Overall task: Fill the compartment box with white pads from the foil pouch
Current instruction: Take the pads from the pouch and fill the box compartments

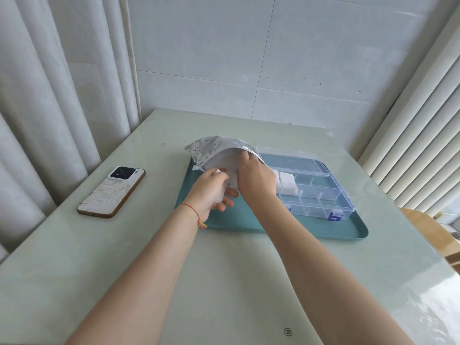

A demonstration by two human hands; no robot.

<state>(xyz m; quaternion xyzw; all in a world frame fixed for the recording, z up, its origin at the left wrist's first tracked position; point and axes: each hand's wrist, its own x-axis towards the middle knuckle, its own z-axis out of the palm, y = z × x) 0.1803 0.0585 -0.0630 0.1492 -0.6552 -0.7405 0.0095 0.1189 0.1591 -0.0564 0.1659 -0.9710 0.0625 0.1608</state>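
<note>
- Pale green table (139, 257) fills the lower frame, with white curtains at the left, a tiled wall behind and blinds at the right; a teal tray (311, 232) sits in the middle of the table
- On the tray, the pouch (211, 149) lies at the left and the clear box (321, 192) at the right, lid open; pads (286, 181) already fill a slot or two at the box's upper left, and most other slots look bare
- Left hand (211, 192) grips the near edge of the pouch mouth, fingers curled round it; right hand (254, 170) reaches into the mouth, and I cannot tell if it has a pad, since its fingertips are hidden
- Pads are thin and may cling; the hand could pull out too many, and some might drop on the tray
- If the left hand lets go, the pouch may slide or fold shut on the other hand
- Box sits just beside the right arm; a quick pull back could bump it and shake the pads out
- Phone (112, 191) lies well apart at the left, so it seems safe
</note>
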